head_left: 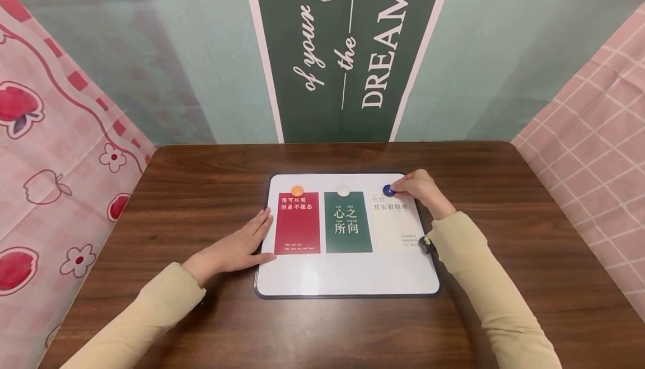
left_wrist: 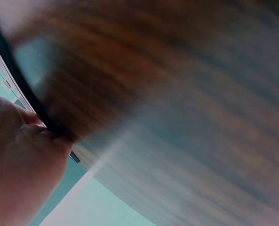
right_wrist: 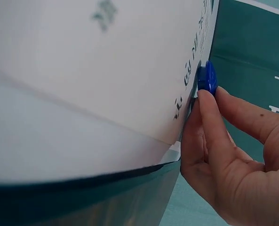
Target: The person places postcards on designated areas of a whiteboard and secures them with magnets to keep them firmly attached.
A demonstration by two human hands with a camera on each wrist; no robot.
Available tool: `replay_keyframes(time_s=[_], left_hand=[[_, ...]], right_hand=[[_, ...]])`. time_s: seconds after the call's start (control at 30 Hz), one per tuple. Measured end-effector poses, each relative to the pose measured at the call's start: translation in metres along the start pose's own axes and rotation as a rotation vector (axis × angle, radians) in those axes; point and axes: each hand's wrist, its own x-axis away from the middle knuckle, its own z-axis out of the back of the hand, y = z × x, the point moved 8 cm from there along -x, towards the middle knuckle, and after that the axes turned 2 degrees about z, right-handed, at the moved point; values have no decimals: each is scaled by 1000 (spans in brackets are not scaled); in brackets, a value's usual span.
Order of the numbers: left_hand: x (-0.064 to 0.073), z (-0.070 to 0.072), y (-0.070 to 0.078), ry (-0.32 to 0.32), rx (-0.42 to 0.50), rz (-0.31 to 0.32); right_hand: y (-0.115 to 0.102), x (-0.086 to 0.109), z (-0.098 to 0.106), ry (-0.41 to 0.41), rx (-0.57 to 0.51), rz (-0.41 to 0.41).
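A whiteboard (head_left: 347,276) with a dark rim lies on the wooden table. Three cards are on it: a red card (head_left: 297,223), a green card (head_left: 347,223) and a white card (head_left: 393,229). An orange magnet (head_left: 298,191) sits at the red card's top edge, a white magnet (head_left: 343,191) at the green one's. My right hand (head_left: 422,187) pinches a blue magnet (right_wrist: 208,77) between thumb and finger at the top of the white card. Against the board's left edge rests my left hand (head_left: 242,246), its fingers straight; the left wrist view shows only part of it.
The wooden table (head_left: 201,190) runs back to a green printed cloth (head_left: 347,78) hung behind it. Patterned pink cloths stand at the left and right sides. A dark wrist device (head_left: 426,244) sits at the right sleeve's cuff, over the board's right edge.
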Motion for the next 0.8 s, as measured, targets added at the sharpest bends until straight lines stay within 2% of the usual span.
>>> replay_keyframes(time_s=[0.37, 0.8], left_hand=[[2, -1, 2, 10, 3, -13], [0, -4, 1, -8, -1, -4]], right_hand=[[2, 1, 1, 6, 44, -24], [5, 1, 6, 36, 123, 41]])
